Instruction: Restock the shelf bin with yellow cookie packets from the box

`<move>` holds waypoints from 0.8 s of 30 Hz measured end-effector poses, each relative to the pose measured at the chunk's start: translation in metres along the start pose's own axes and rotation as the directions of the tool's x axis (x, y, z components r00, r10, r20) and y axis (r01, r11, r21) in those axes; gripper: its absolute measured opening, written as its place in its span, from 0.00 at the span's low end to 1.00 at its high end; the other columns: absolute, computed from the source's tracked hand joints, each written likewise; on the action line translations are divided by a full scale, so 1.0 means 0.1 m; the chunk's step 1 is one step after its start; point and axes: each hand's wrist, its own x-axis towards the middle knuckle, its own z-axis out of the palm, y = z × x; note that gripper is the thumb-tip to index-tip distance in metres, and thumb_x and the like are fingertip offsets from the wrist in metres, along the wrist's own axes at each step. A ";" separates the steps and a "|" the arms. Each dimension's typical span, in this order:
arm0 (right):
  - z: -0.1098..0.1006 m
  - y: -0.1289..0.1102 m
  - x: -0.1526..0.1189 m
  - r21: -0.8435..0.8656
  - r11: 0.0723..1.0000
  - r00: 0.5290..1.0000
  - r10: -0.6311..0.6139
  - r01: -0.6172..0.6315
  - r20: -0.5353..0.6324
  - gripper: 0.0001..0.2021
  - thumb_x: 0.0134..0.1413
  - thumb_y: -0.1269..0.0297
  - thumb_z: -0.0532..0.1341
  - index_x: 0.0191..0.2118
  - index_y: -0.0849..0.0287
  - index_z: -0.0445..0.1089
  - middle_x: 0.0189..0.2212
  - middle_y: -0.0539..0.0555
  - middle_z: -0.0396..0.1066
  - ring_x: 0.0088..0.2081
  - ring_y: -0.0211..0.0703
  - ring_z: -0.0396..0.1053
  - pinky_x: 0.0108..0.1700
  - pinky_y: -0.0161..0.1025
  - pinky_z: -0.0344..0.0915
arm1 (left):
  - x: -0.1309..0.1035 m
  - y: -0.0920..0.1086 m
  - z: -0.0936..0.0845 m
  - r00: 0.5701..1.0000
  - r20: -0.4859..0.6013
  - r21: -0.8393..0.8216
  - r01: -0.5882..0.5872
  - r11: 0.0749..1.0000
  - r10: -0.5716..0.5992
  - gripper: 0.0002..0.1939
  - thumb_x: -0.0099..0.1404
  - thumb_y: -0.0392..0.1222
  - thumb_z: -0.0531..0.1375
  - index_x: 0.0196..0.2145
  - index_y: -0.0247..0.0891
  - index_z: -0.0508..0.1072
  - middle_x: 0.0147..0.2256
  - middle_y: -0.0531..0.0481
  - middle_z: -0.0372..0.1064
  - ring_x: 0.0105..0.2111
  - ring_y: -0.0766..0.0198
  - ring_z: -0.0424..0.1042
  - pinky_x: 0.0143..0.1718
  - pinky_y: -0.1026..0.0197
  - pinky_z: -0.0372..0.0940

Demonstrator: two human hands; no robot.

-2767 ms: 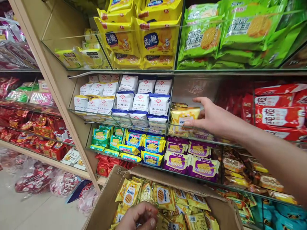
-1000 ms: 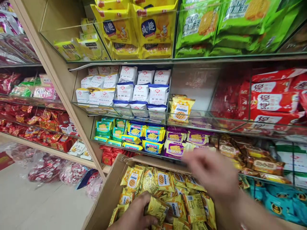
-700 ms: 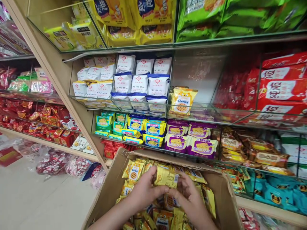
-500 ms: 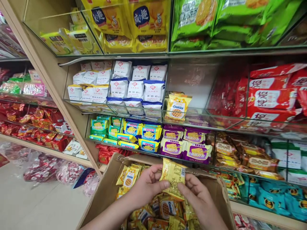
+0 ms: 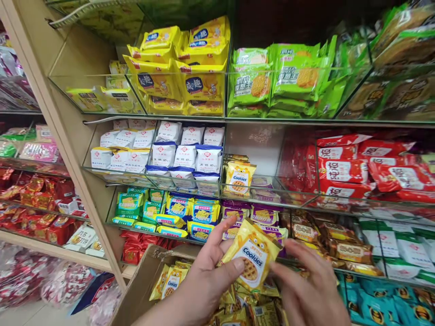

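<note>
Floor, far left: Clear plastic bags (image 5: 66,285) of red-and-white goods sit beneath shelves of red packets (image 5: 50,226).
Wooden post: The post (image 5: 47,113) slants across the view, parting those shelves from the main rack.
Top shelf: Yellow packs (image 5: 195,86) stand left of green packs (image 5: 295,74).
Middle shelf: White packets (image 5: 185,156), then shelf cookies (image 5: 238,179) with the front one upright, then red packs (image 5: 343,171), all behind a glass lip (image 5: 295,198).
Lower shelves: Purple packs (image 5: 265,215) are partly hidden by the left hand (image 5: 207,271) and what it holds; teal packs (image 5: 380,308) fill the lower right.
Cardboard box: The box (image 5: 134,290), holding boxed cookies (image 5: 171,283), is partly covered by the hands.
Left hand: It pinches a cookie packet (image 5: 253,256), thumb in front, fingers behind.
Cookie packet: Tilted, printed front showing, it is between the hands, above the box and before the lower shelf.
Right hand: Blurred, the right hand (image 5: 312,285) is at the packet's right edge, fingers bent; whether they grip it cannot be told.
</note>
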 end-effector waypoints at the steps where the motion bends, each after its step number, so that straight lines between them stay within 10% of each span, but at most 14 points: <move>1: 0.01 -0.04 0.02 0.112 0.984 0.990 0.141 -0.139 -0.007 0.24 0.48 0.70 0.58 0.51 0.38 0.63 0.53 0.54 0.62 0.50 0.55 0.65 0.44 0.53 0.69 | 0.01 -0.02 -0.01 1.000 0.008 0.014 -0.017 1.000 0.017 0.36 0.56 0.38 0.64 0.58 0.48 0.52 0.45 0.48 0.72 0.44 0.59 0.71 0.44 0.58 0.64; 6: 0.07 -0.19 0.23 0.644 0.478 0.787 0.504 -0.597 0.356 0.26 0.52 0.61 0.60 0.56 0.45 0.50 0.48 0.58 0.68 0.42 0.46 0.72 0.40 0.45 0.73 | 0.09 -0.06 0.08 0.984 0.133 0.130 -0.135 0.982 0.117 0.32 0.61 0.42 0.60 0.59 0.50 0.49 0.49 0.49 0.68 0.48 0.60 0.69 0.49 0.57 0.62; 9: 0.01 -0.12 0.53 0.573 0.561 0.798 0.491 -0.597 0.350 0.18 0.50 0.59 0.62 0.47 0.51 0.57 0.37 0.55 0.73 0.38 0.45 0.73 0.38 0.42 0.72 | 0.20 0.08 0.12 0.938 0.218 0.474 -0.344 0.810 0.271 0.30 0.65 0.42 0.55 0.60 0.49 0.45 0.57 0.46 0.58 0.55 0.59 0.62 0.55 0.54 0.59; 12: -0.13 0.04 1.00 0.259 0.897 0.931 0.363 -0.359 0.034 0.16 0.50 0.58 0.61 0.45 0.52 0.61 0.38 0.55 0.71 0.37 0.47 0.72 0.37 0.43 0.70 | 0.40 0.34 -0.03 0.727 0.462 0.787 -0.600 0.145 0.508 0.30 0.65 0.37 0.54 0.60 0.44 0.46 0.58 0.42 0.55 0.57 0.57 0.57 0.57 0.49 0.56; 15: -0.19 0.24 1.57 -0.190 0.961 0.978 0.191 -0.203 -0.079 0.17 0.52 0.62 0.57 0.48 0.57 0.60 0.44 0.61 0.68 0.43 0.54 0.69 0.44 0.49 0.65 | 0.63 0.52 -0.27 0.569 0.685 0.729 -0.528 -0.436 0.456 0.24 0.62 0.33 0.55 0.56 0.36 0.57 0.55 0.40 0.60 0.57 0.55 0.55 0.57 0.48 0.55; 19: 0.10 0.55 2.21 -0.502 0.811 0.891 0.427 -0.300 0.158 0.23 0.50 0.67 0.57 0.53 0.66 0.56 0.40 0.67 0.71 0.40 0.59 0.71 0.36 0.47 0.66 | 0.79 0.47 -0.47 0.689 0.662 0.652 -0.335 -0.680 0.294 0.26 0.64 0.36 0.53 0.59 0.32 0.54 0.60 0.39 0.54 0.62 0.48 0.44 0.60 0.47 0.45; 24: 0.70 1.04 2.53 -0.629 0.691 0.743 0.617 -0.355 0.260 0.21 0.47 0.68 0.64 0.48 0.67 0.64 0.39 0.65 0.72 0.39 0.50 0.72 0.34 0.41 0.68 | 0.79 0.35 -0.50 0.675 0.656 0.650 -0.277 -0.708 0.339 0.26 0.63 0.33 0.52 0.59 0.33 0.55 0.58 0.43 0.58 0.62 0.52 0.46 0.62 0.51 0.39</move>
